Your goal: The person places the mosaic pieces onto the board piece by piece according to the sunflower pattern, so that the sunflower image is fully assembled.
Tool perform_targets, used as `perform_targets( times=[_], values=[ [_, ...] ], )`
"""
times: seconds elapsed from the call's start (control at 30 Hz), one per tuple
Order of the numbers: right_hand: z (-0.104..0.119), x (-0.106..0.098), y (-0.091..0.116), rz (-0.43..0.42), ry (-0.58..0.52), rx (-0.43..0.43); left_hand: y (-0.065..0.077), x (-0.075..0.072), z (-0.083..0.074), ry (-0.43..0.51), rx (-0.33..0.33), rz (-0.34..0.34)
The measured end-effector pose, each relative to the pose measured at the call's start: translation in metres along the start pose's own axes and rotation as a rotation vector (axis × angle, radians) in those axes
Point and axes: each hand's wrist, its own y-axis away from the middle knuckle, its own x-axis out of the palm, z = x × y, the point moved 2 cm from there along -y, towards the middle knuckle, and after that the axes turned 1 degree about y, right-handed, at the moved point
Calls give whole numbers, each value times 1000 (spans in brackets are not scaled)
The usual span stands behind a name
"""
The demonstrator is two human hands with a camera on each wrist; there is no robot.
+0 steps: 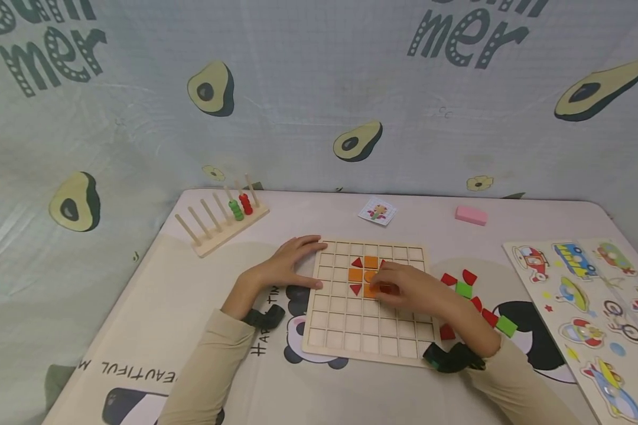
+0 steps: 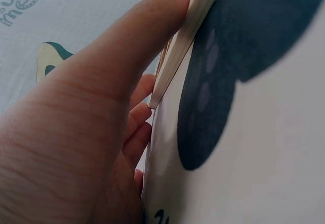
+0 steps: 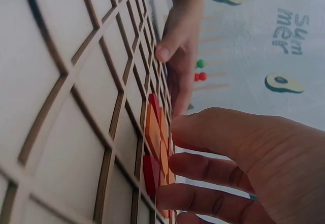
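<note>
A square wooden grid board (image 1: 345, 330) lies on the table. Near its middle sit orange squares (image 1: 371, 261), an orange circle (image 1: 369, 276) and red corner pieces (image 1: 355, 289). At the board's upper left, my left hand (image 1: 287, 264) has its thumb against the side edge and the other fingers around the corner, as the left wrist view shows. My right hand (image 1: 412, 286) reaches over the pattern from the right, its fingertips touching the pieces. Thumb and fingers are parted in the right wrist view, with no lifted piece visible. That hand hides part of the pattern.
Loose red and green pieces (image 1: 464, 289) lie right of the board. A peg stand (image 1: 223, 233) with green and red beads stands at back left. Behind the board are a picture card (image 1: 377, 211) and pink block (image 1: 471, 215). A vehicle puzzle (image 1: 558, 313) lies far right.
</note>
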Motion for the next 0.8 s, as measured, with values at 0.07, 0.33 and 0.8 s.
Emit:
perform_targets(
  times=[0.07, 0.33, 0.8],
  values=[
    [-4, -2, 5, -10, -11, 9, -1, 0, 0, -2, 1, -1],
    [-17, -13, 26, -40, -80, 51, -2, 1, 0, -10, 8, 0],
    [-38, -28, 53, -90, -111, 68, -1, 0, 1, -8, 11, 0]
  ],
)
